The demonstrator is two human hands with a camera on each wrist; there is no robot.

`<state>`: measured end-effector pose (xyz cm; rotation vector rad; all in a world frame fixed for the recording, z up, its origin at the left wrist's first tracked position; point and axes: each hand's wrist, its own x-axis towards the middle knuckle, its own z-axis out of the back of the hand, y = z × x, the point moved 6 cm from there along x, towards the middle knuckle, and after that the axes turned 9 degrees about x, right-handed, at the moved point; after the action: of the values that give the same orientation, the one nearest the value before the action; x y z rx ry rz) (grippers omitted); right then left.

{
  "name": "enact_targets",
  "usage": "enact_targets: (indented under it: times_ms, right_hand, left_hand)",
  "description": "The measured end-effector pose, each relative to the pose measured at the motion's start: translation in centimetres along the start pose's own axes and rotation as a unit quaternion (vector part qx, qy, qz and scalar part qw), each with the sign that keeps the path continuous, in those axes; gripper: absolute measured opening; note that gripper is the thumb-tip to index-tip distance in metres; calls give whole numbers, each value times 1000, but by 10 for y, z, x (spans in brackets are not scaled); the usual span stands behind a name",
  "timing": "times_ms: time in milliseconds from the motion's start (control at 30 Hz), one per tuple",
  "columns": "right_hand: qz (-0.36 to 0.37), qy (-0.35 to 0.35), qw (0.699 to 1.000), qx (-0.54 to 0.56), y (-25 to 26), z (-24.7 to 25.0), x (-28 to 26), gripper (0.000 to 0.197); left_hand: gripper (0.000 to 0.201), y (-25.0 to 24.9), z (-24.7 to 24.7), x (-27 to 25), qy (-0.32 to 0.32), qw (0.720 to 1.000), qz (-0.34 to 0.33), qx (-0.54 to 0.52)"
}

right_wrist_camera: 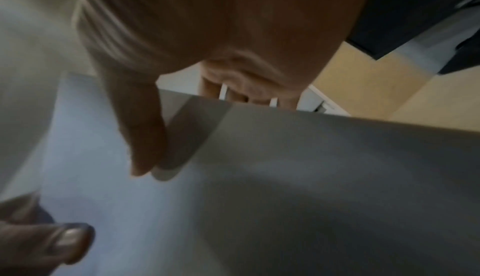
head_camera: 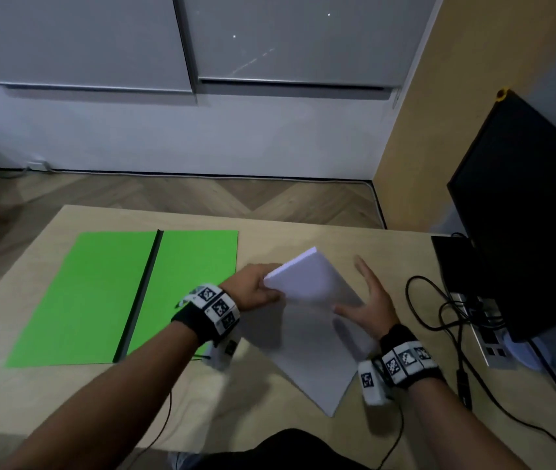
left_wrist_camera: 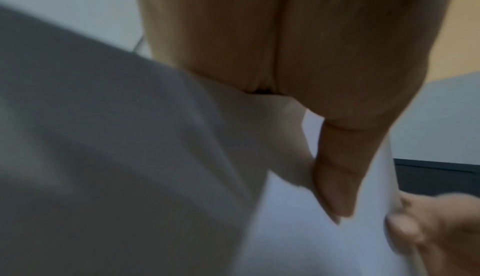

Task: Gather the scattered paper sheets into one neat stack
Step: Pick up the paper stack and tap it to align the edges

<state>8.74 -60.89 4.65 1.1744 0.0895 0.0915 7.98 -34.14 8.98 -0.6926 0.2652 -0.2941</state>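
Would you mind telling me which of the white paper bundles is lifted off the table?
The far stack, gripped by the left hand, is raised; the near sheets lie flat on the table.

A home office or study room, by the look of it: a light wooden desk (head_camera: 303, 232) over herringbone wood flooring (head_camera: 202, 195), a dark monitor (head_camera: 524, 215) with tangled cables (head_camera: 439, 317) right of the hands, and grey sliding cabinet doors (head_camera: 181, 45) beyond them.

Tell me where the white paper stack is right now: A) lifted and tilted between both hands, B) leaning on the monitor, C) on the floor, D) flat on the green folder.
A: the paper stack is tilted above the table, gripped by the left hand and steadied by the right hand.
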Motion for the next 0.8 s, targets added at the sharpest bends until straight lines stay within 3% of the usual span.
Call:
enact_targets:
  times_ms: [67, 167, 333, 533, 600, 700, 733, 800]
  right_hand:
    - [30, 71, 994, 82, 38, -5, 8, 81]
    - [-4, 129, 979, 156, 67, -18, 11, 54]
    - [-40, 12, 976, 212, 66, -26, 6, 44]
    - [-41, -29, 982, 180, 75, -30, 2, 18]
    - [-30, -69, 979, 189, 77, -22, 2, 15]
    - [-20, -143, 955, 258, 74, -3, 0, 12]
    - [-15, -161, 946, 283, 73, 3, -1, 11]
    - [-5, -175, 935, 309, 73, 9, -4, 11]
  left_hand:
    - [36, -25, 16, 6, 39, 999, -33, 9]
    - [36, -52, 29, 14, 78, 994, -70, 43]
    - [34, -55, 43, 21, 70, 992, -43, 100]
    - [32, -60, 51, 21, 51, 992, -29, 116]
    - [25, -68, 67, 19, -18, 986, -32, 165]
    - [36, -58, 106, 4, -219, 947, 23, 236]
    - [37, -49, 111, -3, -281, 939, 38, 195]
    - [38, -30, 97, -9, -325, 943, 28, -70]
